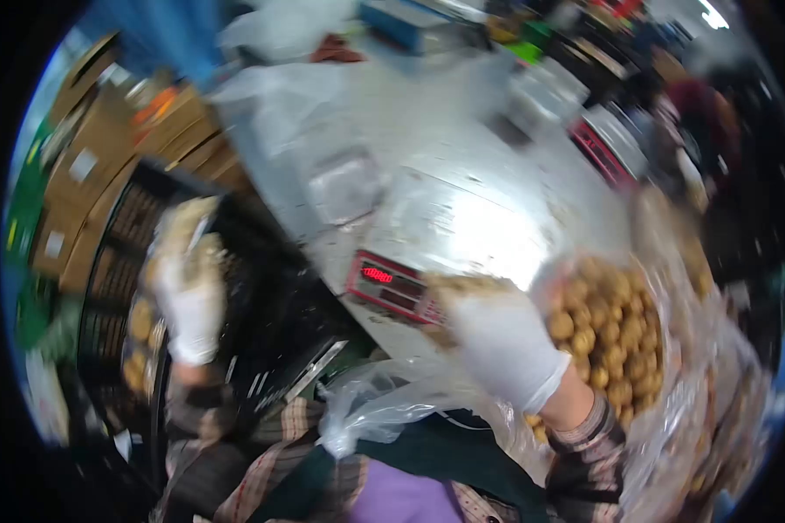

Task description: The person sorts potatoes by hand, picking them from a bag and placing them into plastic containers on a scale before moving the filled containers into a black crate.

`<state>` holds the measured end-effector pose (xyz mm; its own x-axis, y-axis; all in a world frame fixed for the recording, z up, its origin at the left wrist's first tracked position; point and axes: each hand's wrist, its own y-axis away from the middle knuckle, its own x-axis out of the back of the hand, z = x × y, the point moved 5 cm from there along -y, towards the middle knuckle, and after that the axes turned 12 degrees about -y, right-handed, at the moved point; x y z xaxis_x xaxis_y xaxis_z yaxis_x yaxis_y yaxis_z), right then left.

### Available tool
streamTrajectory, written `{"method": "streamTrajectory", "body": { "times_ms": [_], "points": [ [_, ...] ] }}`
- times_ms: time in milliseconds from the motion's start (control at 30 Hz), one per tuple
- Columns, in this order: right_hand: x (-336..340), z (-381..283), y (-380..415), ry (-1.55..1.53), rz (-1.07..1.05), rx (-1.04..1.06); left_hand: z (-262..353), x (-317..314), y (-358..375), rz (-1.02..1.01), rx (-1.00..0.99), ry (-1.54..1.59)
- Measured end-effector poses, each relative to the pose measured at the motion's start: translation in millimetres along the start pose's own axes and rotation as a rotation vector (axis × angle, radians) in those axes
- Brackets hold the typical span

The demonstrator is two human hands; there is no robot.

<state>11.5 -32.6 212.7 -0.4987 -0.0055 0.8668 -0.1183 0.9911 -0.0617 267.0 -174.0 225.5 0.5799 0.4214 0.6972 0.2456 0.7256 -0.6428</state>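
Both of my hands wear white gloves with dirty, yellowish fingers. My left hand is over the black crate at the left, at the upper end of a clear pack of potatoes; motion blur hides how its fingers lie. Near the front of the red-framed scale, with its lit red display, is my right hand, its fingers smeared by motion. Beside it, on the right, many small potatoes fill an open clear plastic bag.
Cardboard boxes stand at the left. A clear tray lies on the metal table. A second red scale and stacked clear trays are at the back right, near a blurred person.
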Motion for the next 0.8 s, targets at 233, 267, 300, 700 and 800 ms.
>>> {"method": "streamTrajectory", "body": {
  "times_ms": [233,267,300,700,800],
  "points": [
    [33,-99,-9,0.434,0.023,0.154,-275,100,0,-0.833,0.450,-0.549],
    [31,-101,-13,0.427,0.018,0.175,-314,113,27,-0.934,0.500,-0.635],
    [27,-101,-12,0.421,0.015,0.198,-341,122,57,-0.997,0.551,-0.697],
    [9,-88,0,0.294,-0.029,0.271,-175,86,41,-0.037,0.366,-0.386],
    [4,-83,7,0.228,-0.032,0.253,-30,32,15,0.097,0.264,0.126]
  ]
}}
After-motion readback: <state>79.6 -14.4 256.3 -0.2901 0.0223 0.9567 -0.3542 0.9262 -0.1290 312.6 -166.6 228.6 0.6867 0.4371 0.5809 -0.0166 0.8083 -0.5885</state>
